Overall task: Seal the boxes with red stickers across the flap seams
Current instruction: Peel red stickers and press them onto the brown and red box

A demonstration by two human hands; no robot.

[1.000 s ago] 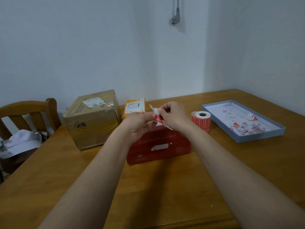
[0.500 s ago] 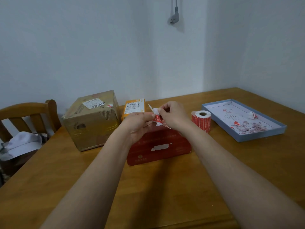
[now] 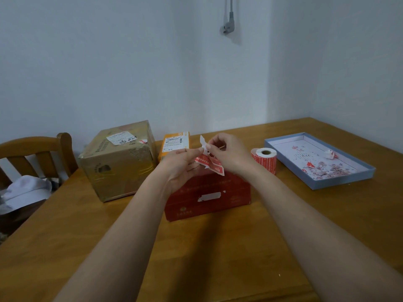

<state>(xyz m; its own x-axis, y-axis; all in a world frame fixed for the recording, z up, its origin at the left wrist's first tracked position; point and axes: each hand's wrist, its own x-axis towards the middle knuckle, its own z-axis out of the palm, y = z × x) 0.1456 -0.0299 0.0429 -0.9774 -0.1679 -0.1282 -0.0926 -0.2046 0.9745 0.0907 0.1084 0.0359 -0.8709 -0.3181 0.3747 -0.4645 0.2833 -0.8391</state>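
Both hands are raised over the red box [image 3: 207, 192], which lies on the wooden table [image 3: 218, 258] directly below them, its long axis running left to right across the view and its top largely hidden behind the wrists. Between the hands is 1 red sticker [image 3: 210, 163] with its white backing [image 3: 204, 143], held in the air just above the far edge of the box top. The left hand [image 3: 181, 164] pinches the sticker's left end between thumb and forefinger, the other fingers curled loosely under. The right hand [image 3: 229, 153] pinches the white backing at its upper end, fingers bent tight around it. The sticker's long axis slants from upper left down to lower right, so its free corner points at the box top on the right hand's side. The move to come turns on that: the sticker must drop almost straight down and be turned across the flap seam, which cannot be seen from here. Both hands are about equally near the box. The sticker roll [image 3: 265, 160] stands upright just right of the right wrist, the blue tray [image 3: 340, 182] of peeled scraps further right, and the brown carton [image 3: 117, 162] and the orange parcel [image 3: 174, 144] behind and to the left. Compared with 1 second ago, the backing stands further clear of the sticker, and the hands sit at much the same spot above the box.
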